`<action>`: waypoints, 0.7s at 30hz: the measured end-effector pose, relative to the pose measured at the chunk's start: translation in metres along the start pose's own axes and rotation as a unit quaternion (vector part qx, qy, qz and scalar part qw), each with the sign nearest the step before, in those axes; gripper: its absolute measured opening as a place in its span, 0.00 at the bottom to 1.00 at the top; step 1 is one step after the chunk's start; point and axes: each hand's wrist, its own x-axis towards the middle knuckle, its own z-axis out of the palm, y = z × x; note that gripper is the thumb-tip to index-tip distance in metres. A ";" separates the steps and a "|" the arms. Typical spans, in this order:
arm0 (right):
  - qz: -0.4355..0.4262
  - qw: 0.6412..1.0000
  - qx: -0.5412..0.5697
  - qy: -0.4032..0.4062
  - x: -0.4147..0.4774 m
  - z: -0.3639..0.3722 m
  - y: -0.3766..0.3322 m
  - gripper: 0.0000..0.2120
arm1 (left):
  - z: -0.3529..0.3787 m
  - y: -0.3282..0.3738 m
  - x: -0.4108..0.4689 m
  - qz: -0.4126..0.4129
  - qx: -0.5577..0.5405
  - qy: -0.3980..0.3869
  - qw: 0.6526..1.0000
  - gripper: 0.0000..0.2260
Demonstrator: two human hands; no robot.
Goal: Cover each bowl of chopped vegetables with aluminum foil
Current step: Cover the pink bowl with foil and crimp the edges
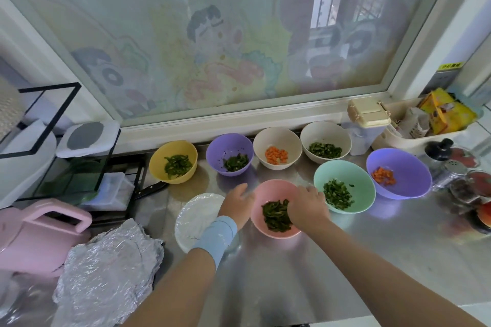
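Note:
A pink bowl (pixel 261 194) of chopped greens sits at the counter's middle, gripped on both sides: my left hand (pixel 237 203) on its left rim, my right hand (pixel 308 207) on its right rim. Behind it stand a yellow bowl (pixel 159 164), a purple bowl (pixel 228 145), and two beige bowls (pixel 276 141) (pixel 325 133). To the right are a mint bowl (pixel 350 172) and a larger purple bowl (pixel 409 170) with carrot. All are uncovered. A pile of crumpled aluminum foil sheets (pixel 106 271) lies at the lower left.
A white plate (pixel 194 216) lies left of the pink bowl. A knife (pixel 148 190) rests near a black wire rack (pixel 53 119). A pink appliance (pixel 39 233) stands far left. Jars and shakers (pixel 451 172) and a storage bin (pixel 414 125) crowd the right.

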 end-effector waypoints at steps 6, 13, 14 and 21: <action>-0.179 0.983 0.015 -0.038 -0.005 0.004 -0.068 0.20 | -0.047 -0.022 -0.004 -0.005 -0.059 0.084 0.995 0.14; -0.141 0.975 0.050 -0.164 -0.008 0.051 -0.126 0.23 | -0.109 -0.090 -0.001 -0.128 0.100 0.127 0.979 0.19; -0.133 0.975 0.053 -0.169 -0.007 0.055 -0.130 0.22 | -0.115 -0.099 0.001 -0.151 0.132 0.111 0.973 0.19; -0.093 0.979 0.057 -0.171 0.000 0.073 -0.158 0.16 | -0.128 -0.137 0.014 -0.241 -0.160 0.009 0.957 0.10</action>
